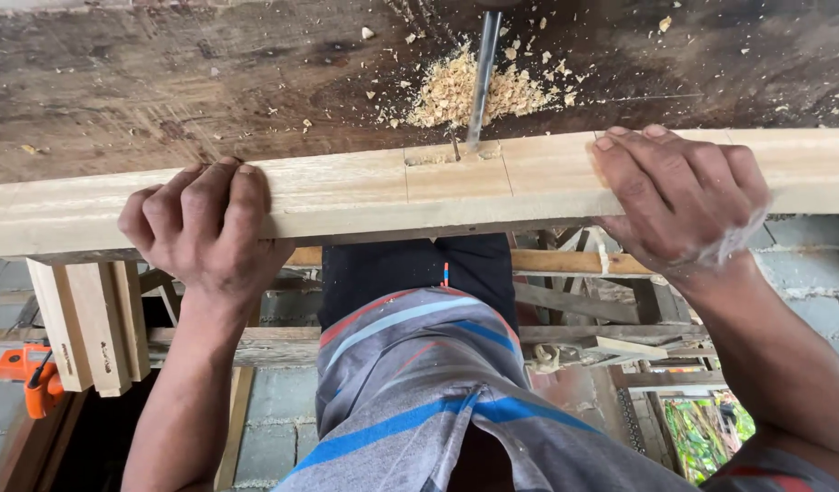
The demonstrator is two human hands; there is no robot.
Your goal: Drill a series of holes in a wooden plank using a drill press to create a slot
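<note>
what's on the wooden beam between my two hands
In the head view, between the left hand and right hand, the wooden beam carries a pencil-marked section where a drill bit enters it.

Wooden beam lies across dark workbench. Drill bit enters beam's far edge; sawdust pile behind it. Left hand, right hand flank the bit.

Dark worn workbench top, grey block-paved floor, stacked timber offcuts beneath, daylight, greenery beyond

Pale smooth wood beam — shiny metal bit.
</note>
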